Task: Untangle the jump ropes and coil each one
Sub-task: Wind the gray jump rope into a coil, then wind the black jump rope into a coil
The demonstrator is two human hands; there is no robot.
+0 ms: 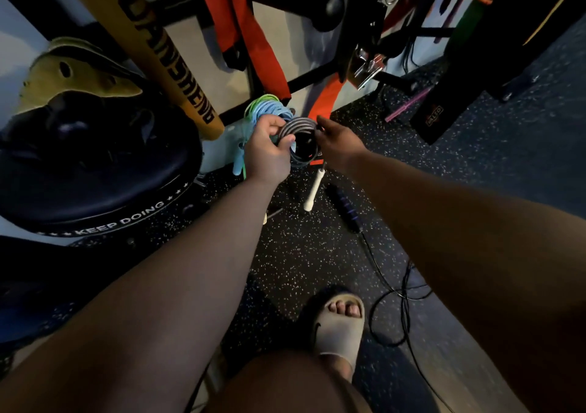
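Grey coil, ribbed, round, is gripped by left hand over speckled rubber floor. Right hand is pinched on its rim. Blue-green coil is bunched behind; white handle dangles below.

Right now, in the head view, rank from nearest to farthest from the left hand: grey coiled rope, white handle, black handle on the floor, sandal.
1. Grey coiled rope: held in the left hand.
2. White handle: hanging just below-right.
3. Black handle: floor, further right.
4. Sandal: bottom, nearest the viewer.
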